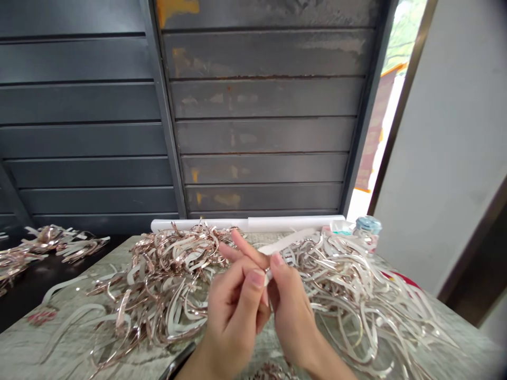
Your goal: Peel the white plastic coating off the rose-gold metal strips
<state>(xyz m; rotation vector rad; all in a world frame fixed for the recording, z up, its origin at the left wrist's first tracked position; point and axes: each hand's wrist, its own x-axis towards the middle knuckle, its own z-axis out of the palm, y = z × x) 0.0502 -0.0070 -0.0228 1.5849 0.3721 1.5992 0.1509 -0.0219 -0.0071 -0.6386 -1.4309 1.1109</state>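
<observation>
My left hand [237, 306] and my right hand [291, 311] meet over the middle of the table. Both are closed in a pinch on a narrow white strip [268, 277]. Two fingers of my left hand stretch out to the upper right side of its fist. A wider white length [291, 240] runs up and right behind the fingertips; whether it is the same strip, I cannot tell. Left of my hands lies a tangled heap of rose-gold and white strips [170, 274]. To the right spreads a heap of silvery-white strips [356, 285].
A long white roll [277, 224] lies along the table's back edge. At the back right stands a blue-lidded jar [368, 229]. A dark tool handle [178, 361] shows by my left wrist. More strips [51, 240] rest on a dark surface at far left. A grey slatted panel [265, 137] rises behind.
</observation>
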